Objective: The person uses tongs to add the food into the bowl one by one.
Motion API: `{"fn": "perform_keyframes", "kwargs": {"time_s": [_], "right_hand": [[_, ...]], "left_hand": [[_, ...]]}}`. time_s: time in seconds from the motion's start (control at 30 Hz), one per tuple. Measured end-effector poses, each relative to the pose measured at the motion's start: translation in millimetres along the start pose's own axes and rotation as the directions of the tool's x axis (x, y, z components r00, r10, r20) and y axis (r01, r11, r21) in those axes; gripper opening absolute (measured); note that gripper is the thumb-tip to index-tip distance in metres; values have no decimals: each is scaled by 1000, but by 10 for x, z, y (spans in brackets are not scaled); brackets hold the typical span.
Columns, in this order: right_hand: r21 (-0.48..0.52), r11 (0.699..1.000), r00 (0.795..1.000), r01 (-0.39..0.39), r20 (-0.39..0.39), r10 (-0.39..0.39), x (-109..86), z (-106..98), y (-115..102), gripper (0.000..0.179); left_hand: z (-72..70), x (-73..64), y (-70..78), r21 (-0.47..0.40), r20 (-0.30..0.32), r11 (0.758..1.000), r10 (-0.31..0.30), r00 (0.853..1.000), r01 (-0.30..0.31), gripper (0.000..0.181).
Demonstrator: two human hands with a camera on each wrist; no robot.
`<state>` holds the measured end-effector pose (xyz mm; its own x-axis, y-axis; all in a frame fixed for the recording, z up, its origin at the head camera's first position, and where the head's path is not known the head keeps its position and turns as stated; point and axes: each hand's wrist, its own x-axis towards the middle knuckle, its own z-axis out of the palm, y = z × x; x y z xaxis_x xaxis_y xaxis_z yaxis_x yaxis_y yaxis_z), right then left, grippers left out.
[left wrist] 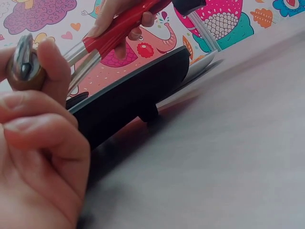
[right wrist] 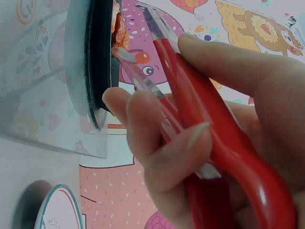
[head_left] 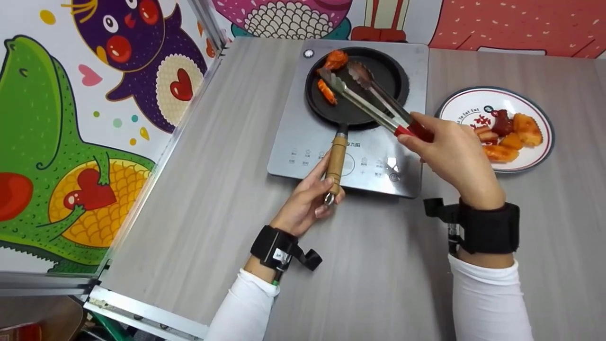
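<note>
My left hand (head_left: 310, 203) grips the wooden handle (head_left: 336, 163) of a black frying pan (head_left: 374, 85). Two pieces of orange-red food lie at the pan's left side: a rounded one (head_left: 336, 59) and a slim one (head_left: 327, 92). My right hand (head_left: 454, 147) holds metal tongs (head_left: 374, 106) by their red handles (right wrist: 205, 109). The tongs' tips are spread apart over the pan, one right by the food, the other over the pan's middle. In the left wrist view my curled left fingers (left wrist: 43, 119) surround the handle's end.
The pan sits on a silver induction cooker (head_left: 293, 142) with printed controls. To its right, a white plate (head_left: 464, 106) with a dark rim bears several pieces of food. Cartoon-printed panels (head_left: 142, 71) stand along the left and back of the grey table (head_left: 199, 213).
</note>
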<state>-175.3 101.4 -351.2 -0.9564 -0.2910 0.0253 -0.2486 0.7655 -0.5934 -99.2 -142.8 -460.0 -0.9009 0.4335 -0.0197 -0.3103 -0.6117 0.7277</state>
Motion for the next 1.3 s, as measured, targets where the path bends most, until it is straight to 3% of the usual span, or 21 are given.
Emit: {"fn": "perform_keyframes", "kwargs": {"time_s": [0.27, 0.53, 1.03, 1.17, 1.3], "right_hand": [[-24, 998, 995, 54, -79, -55, -93, -36, 42, 62], [-56, 998, 989, 23, -145, -31, -275, -93, 156, 65], [-148, 988, 967, 48, -240, -83, -523, -242, 419, 59], [-156, 987, 968, 28, -243, -66, -566, -335, 538, 58], [-147, 988, 970, -39, -243, 2, -641, -437, 632, 63]], "left_hand": [[-7, -8, -3, 13, 3, 1000, 10, 1000, -10, 58], [-16, -16, 15, 19, 2, 1000, 3, 1000, -3, 58], [-35, -36, -26, -35, 6, 999, 4, 1000, -3, 58], [-35, -34, -34, -25, 11, 1000, 3, 1000, -3, 58], [-26, -30, -4, 15, 14, 1000, 10, 1000, -10, 57]]}}
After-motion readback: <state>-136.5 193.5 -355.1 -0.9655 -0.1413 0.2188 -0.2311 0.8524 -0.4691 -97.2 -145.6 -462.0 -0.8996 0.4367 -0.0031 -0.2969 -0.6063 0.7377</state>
